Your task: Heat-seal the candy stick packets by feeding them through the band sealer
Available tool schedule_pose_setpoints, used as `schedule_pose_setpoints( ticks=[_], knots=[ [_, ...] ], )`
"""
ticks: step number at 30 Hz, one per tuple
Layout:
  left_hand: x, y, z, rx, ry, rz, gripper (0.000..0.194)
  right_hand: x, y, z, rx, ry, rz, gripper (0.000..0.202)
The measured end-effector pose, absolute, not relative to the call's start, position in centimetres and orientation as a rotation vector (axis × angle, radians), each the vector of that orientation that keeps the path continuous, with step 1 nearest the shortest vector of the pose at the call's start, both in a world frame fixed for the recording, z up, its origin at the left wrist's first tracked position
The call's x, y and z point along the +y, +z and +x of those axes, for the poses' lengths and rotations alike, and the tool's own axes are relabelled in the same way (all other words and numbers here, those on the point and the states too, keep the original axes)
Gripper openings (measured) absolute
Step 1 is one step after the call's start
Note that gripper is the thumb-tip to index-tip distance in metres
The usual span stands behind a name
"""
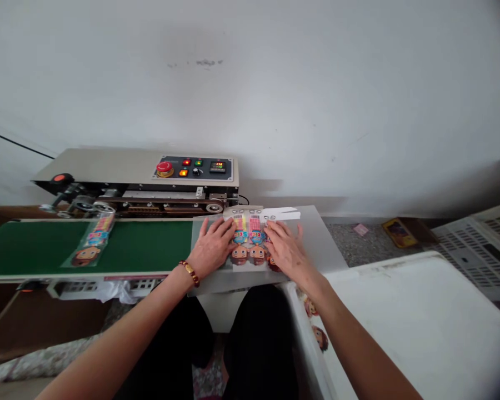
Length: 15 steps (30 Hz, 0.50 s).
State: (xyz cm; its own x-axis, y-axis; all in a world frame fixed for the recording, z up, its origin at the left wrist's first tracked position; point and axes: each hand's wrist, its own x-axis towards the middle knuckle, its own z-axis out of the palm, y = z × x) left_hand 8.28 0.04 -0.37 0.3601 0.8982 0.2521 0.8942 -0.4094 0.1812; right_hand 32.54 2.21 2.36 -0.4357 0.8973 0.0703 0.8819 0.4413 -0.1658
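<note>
In the head view, the left hand (212, 244) and the right hand (285, 250) lie palm down near the centre of the frame, upon a grey worktop (319, 239). Under and between them is a row of three packets (257, 236) with cartoon faces, set side by side; the rightmost is mostly covered by the right hand. The grip of each hand is open, with fingers spread and resting on the packets, not closed around anything. A bracelet (189, 273) is on the left wrist. At the left of the frame, one single packet (94, 239) lies slantwise on a green belt (150, 244), in front of a machine (112, 166) with a red button (164, 168) and a lit display (218, 166). In the lower right there is a white container (408, 316).
</note>
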Motion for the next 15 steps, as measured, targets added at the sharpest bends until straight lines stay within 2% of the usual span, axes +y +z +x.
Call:
schedule_pose_setpoints(
  ticks=[4, 10, 15],
  knots=[
    [0.4, 0.0, 6.1, 1.714, 0.539, 2.541, 0.039, 2.6, 3.2, 31.1, -2.51, 0.163, -1.528, 0.035],
    [1.2, -0.1, 7.6, 1.467, 0.651, 2.631, 0.045, 3.8, 4.6, 27.8, -2.593, 0.147, -1.371, 0.034],
    [1.3, -0.7, 7.8, 1.449, 0.679, 2.653, 0.046, 6.7, 5.1, 25.3, -2.641, 0.239, -1.471, 0.036]
  ],
)
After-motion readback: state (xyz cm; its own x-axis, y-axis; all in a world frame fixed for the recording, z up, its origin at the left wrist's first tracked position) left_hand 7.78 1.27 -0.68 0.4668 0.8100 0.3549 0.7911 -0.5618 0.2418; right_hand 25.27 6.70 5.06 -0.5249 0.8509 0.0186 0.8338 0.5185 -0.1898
